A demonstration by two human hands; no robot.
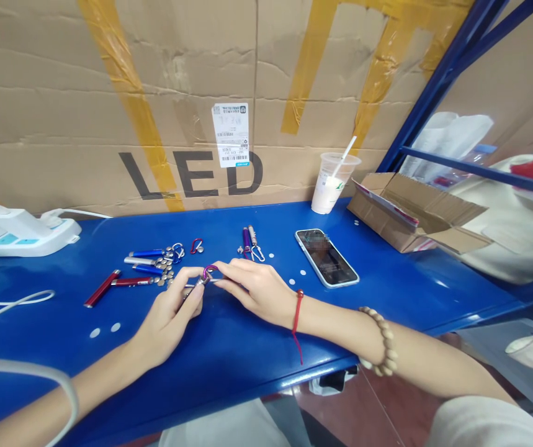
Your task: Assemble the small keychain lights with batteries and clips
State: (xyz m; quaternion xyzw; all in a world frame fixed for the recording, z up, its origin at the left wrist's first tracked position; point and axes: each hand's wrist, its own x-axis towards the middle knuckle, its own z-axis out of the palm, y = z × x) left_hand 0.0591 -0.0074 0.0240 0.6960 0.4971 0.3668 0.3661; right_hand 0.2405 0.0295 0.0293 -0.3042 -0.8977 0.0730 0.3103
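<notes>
My left hand (173,313) is closed around a slim, dark metal tube, like a keychain flashlight, mostly hidden by the fingers. A purple carabiner (210,269) sits at the tube's silver end, pinched by the thumb and fingertips of my right hand (261,290). Both hands meet just above the blue tabletop. Beyond my left hand lie blue tubes (147,253) with a blue carabiner (179,251), several button cells (161,273) and red tubes (102,288). A small red carabiner (196,246) lies behind the hands. Farther right are a purple tube (246,239) and a silver tube (252,236) with a clip.
A phone (326,257) lies right of my hands, with a drink cup (334,186) behind it. An opened cardboard box (396,214) is at the right. A white power strip (28,239) and cables occupy the left. A large carton (192,74) closes off the back.
</notes>
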